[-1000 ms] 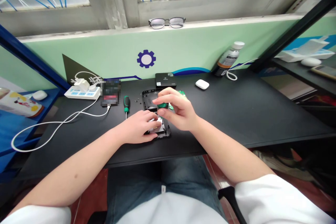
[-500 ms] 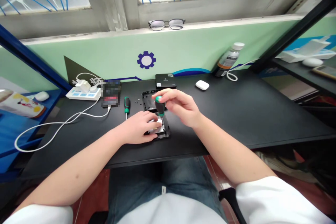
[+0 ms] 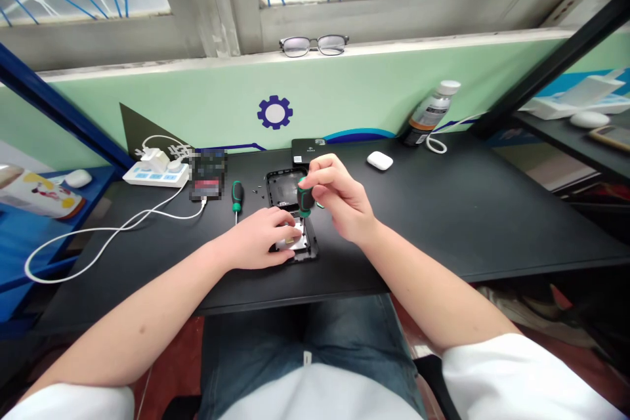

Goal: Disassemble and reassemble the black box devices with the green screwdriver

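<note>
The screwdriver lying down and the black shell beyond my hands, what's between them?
In the head view, a few tiny dark pieces, possibly screws, lie on the desk between them.

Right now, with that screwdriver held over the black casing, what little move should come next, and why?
Probably a small twist of the held screwdriver: the right hand pinches it nearly upright, pointing down at the black casing, and the left hand rests on that piece, seemingly steadying it. Exactly where its tip sits is too small to see.
</note>
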`<action>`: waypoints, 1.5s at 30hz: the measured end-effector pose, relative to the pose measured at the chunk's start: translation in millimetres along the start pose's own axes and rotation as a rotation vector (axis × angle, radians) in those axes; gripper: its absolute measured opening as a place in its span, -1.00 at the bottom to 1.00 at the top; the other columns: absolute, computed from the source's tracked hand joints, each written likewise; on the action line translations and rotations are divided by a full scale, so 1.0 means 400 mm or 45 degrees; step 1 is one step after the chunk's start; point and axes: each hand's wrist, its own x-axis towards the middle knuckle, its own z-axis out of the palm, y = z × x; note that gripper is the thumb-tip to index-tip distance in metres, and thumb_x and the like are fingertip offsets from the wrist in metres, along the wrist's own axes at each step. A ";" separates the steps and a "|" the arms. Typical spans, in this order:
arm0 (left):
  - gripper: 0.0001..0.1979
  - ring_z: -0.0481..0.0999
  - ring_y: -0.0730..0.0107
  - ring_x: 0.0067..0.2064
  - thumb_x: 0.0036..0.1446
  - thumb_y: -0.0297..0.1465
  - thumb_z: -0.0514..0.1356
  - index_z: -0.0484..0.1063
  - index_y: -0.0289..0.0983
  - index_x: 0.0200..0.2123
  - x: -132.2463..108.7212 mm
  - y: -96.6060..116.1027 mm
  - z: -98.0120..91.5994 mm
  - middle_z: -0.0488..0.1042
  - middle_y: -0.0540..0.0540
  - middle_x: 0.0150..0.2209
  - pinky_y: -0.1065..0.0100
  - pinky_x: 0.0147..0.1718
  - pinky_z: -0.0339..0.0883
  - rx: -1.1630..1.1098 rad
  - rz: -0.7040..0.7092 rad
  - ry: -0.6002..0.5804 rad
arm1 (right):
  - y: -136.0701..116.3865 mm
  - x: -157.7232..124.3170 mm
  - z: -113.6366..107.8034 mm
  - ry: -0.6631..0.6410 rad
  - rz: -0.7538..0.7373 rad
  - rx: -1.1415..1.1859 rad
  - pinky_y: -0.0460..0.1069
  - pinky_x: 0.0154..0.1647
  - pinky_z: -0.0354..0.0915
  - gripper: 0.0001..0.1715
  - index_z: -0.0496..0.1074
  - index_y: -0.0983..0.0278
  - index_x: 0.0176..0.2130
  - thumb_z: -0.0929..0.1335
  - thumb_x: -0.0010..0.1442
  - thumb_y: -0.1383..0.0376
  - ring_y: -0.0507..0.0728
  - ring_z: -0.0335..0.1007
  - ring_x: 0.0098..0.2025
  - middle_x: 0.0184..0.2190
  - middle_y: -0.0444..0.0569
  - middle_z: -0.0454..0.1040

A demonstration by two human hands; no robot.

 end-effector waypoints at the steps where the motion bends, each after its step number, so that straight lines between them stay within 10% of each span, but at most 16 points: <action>1: -0.79 0.58 0.14 -0.05 0.38 -0.32 0.23 0.59 -0.24 -0.02 0.000 -0.001 -0.001 0.59 -0.24 -0.03 0.13 0.00 0.48 -0.025 -0.007 0.008 | 0.000 0.000 0.002 0.009 -0.011 0.006 0.11 -0.19 0.51 -0.77 0.57 0.15 -0.12 0.30 0.47 0.27 0.16 0.47 -0.11 -0.13 0.02 0.44; 9: -0.81 0.58 0.12 -0.04 0.36 -0.34 0.24 0.59 -0.23 -0.03 0.002 0.000 -0.002 0.57 -0.25 -0.04 0.11 0.01 0.49 -0.068 -0.032 0.006 | 0.007 -0.011 0.036 0.080 0.026 0.194 0.09 -0.10 0.58 -0.62 0.31 0.15 -0.13 0.56 0.28 0.20 0.13 0.63 -0.13 -0.16 -0.03 0.63; 16: -0.82 0.57 0.15 -0.03 0.39 -0.36 0.24 0.60 -0.24 -0.01 -0.003 -0.001 0.006 0.58 -0.22 -0.05 0.14 0.02 0.49 -0.110 -0.048 0.066 | -0.002 -0.014 0.030 -0.004 0.046 0.145 0.23 0.20 0.51 -0.82 0.47 0.12 0.04 0.30 0.52 0.22 0.21 0.55 0.19 0.19 0.08 0.55; 21: -0.81 0.56 0.15 -0.02 0.43 -0.36 0.20 0.61 -0.25 -0.04 0.002 -0.001 0.010 0.57 -0.23 -0.06 0.14 0.02 0.50 -0.127 -0.061 0.100 | 0.000 -0.008 0.025 0.109 -0.124 -0.099 0.12 -0.16 0.53 -0.67 0.62 0.10 -0.07 0.26 0.53 0.24 0.15 0.49 -0.12 -0.11 0.02 0.46; 27: -0.83 0.57 0.17 -0.02 0.36 -0.39 0.24 0.60 -0.23 -0.04 0.036 0.025 0.020 0.54 -0.18 -0.07 0.16 0.02 0.52 -0.277 -0.301 0.101 | -0.004 -0.011 0.032 0.112 -0.068 0.049 0.16 0.07 0.56 -0.90 0.53 0.13 -0.04 0.38 0.47 0.25 0.20 0.65 0.05 -0.05 0.00 0.64; 31: -0.91 0.54 0.29 -0.23 0.28 -0.43 0.27 0.59 -0.22 -0.18 0.058 0.039 0.030 0.49 -0.06 -0.21 0.26 -0.19 0.50 -0.278 -0.546 0.071 | -0.001 -0.022 0.033 0.073 -0.019 0.119 0.14 0.08 0.60 -0.60 0.40 0.11 -0.02 0.58 0.26 0.28 0.23 0.71 0.07 -0.04 -0.03 0.70; 36: -0.88 0.58 0.27 -0.20 0.26 -0.47 0.23 0.59 -0.20 -0.26 0.065 0.047 0.046 0.53 -0.08 -0.18 0.24 -0.16 0.50 -0.296 -0.585 0.160 | -0.003 -0.021 0.018 -0.067 -0.043 0.017 0.26 0.21 0.55 -0.78 0.39 0.09 0.12 0.31 0.51 0.26 0.24 0.58 0.24 0.17 0.09 0.61; 45: -0.88 0.59 0.18 -0.15 0.25 -0.51 0.25 0.56 -0.23 -0.18 0.074 0.071 0.067 0.57 -0.13 -0.18 0.18 -0.15 0.50 -0.184 -0.546 0.252 | -0.004 -0.004 -0.004 0.101 -0.336 -0.277 0.04 -0.32 0.48 -0.58 0.59 0.07 -0.05 0.23 0.45 0.47 0.09 0.47 -0.24 -0.19 -0.04 0.40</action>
